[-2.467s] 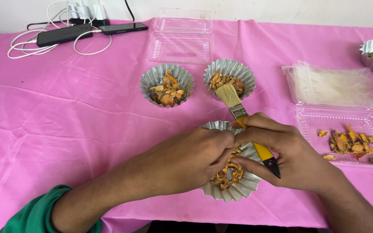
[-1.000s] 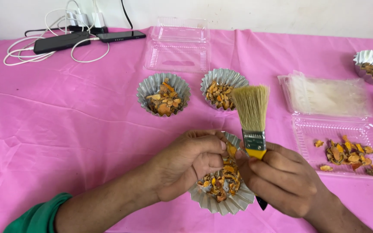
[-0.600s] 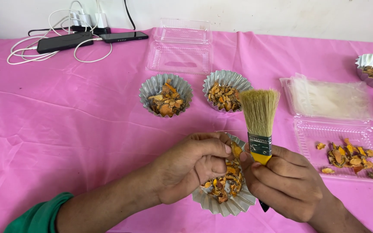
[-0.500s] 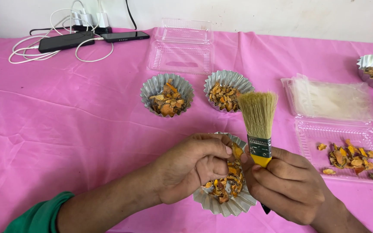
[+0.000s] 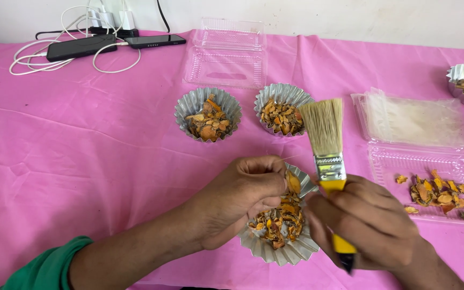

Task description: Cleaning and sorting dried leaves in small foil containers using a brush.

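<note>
— Pinching what?
— Left hand (image 5: 240, 196) pinches an orange dried piece (image 5: 293, 181) over the crinkled foil cup (image 5: 281, 228); right hand (image 5: 363, 225) fists the yellow-handled bristle brush (image 5: 326, 145), bristles at twelve o'clock.
— Risk?
— Cup may tip, spilling pieces.

Bare cloth (image 5: 81, 161) left; foil cups (image 5: 208, 114) crowd ahead.
</note>
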